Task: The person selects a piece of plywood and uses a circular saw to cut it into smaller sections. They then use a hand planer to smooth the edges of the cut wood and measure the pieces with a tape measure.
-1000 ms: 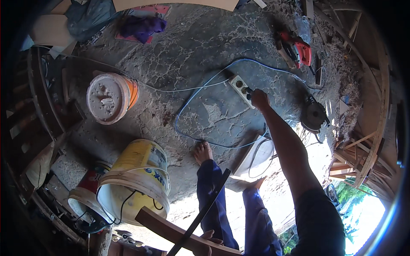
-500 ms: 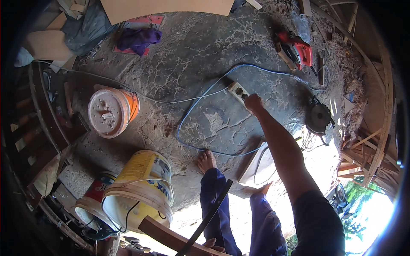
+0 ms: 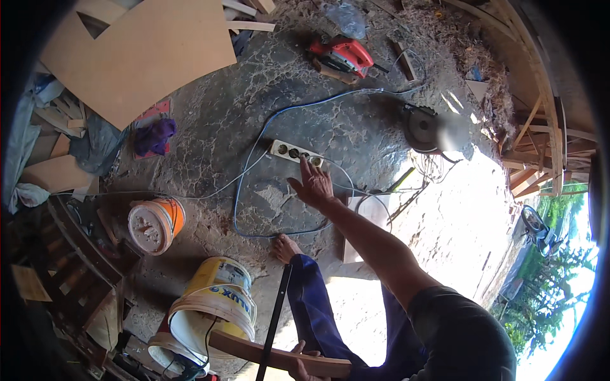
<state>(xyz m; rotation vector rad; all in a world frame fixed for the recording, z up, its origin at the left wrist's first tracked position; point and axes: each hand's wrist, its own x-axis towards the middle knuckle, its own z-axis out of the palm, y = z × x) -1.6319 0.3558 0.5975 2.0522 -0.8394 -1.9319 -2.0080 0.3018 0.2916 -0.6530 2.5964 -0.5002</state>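
My right hand (image 3: 312, 185) reaches to a white power strip (image 3: 297, 153) on the floor. Its index finger is stretched onto the sockets and the thumb stands apart; I see nothing gripped in it. At the lower edge, my left hand (image 3: 304, 363) is wrapped around a curved reddish-brown piece of wood (image 3: 248, 349). A long thin black bar (image 3: 276, 317) crosses in front of that wood; whether my left hand also holds it I cannot tell. A blue cable (image 3: 236, 206) loops around the strip and passes close to my bare foot (image 3: 286, 249).
A red power tool (image 3: 348, 57) lies far off, and a saw with a round blade (image 3: 424, 129) sits to the right. On the left stand an orange bucket (image 3: 170, 216) and a tipped yellow bucket (image 3: 225, 279). A large wooden sheet (image 3: 152, 57) lies far left.
My right hand has loosened from a closed grip at the power strip to stretched fingers. The view has shifted, and more of my left hand around the curved wood now shows.
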